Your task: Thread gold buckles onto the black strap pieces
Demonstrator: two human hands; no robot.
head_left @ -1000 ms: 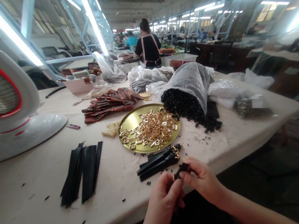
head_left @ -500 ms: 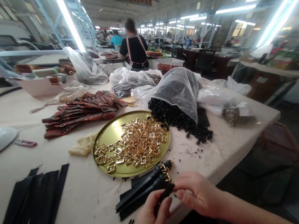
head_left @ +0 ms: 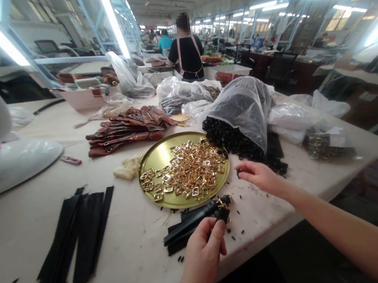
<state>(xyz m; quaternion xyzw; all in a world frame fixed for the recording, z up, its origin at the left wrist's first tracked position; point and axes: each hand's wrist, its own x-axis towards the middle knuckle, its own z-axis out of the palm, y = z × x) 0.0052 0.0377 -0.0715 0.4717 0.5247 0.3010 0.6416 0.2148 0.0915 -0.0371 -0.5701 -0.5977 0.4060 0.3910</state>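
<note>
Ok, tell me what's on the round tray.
The tray bears a heap of gold buckles, with looser ones toward its left side and a few black bits at its right rim. The heap hides its lowest buckles and the tray surface beneath.

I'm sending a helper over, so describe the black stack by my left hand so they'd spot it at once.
Start at the round gold tray. Just below it in view, by your left hand, lies a stack of black straps. Gold fittings at its right end set it apart from the plain black strips farther left.
</note>
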